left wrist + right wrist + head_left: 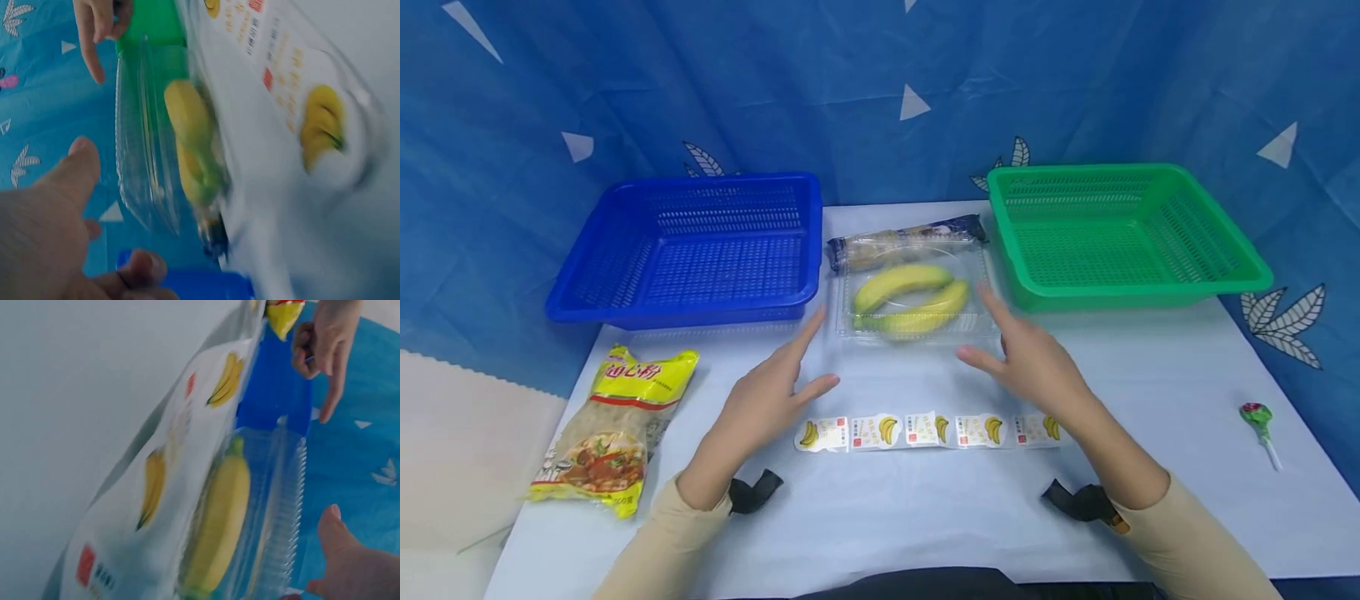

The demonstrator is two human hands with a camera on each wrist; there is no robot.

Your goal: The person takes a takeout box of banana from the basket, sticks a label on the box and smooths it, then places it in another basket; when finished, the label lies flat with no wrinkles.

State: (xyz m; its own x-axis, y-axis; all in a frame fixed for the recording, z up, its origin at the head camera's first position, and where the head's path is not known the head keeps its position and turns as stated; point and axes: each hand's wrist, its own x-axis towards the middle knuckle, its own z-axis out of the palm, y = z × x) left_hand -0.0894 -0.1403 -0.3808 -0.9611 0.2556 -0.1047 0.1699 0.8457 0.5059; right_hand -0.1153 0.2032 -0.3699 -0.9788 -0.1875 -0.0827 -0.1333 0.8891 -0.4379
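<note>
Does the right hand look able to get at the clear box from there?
Likely yes: the right hand is free and close beside the clear box, with nothing visible between them.

Blue cloth [820,58] beyond my left hand [767,396] and right hand [1037,362], spans the backdrop, soft creases. Printed: white triangles [913,104], pale leaf prints [1288,325] with dark outlines, largest cluster out to the right of my right hand. White table [925,517] under both hands, runs wide to either side, far edge meets the blue. Off the table, left of my left hand: cream surface [460,450], scalloped edge against blue; floor or fabric, can't tell. Light soft, fairly even, shadows faint.
</note>
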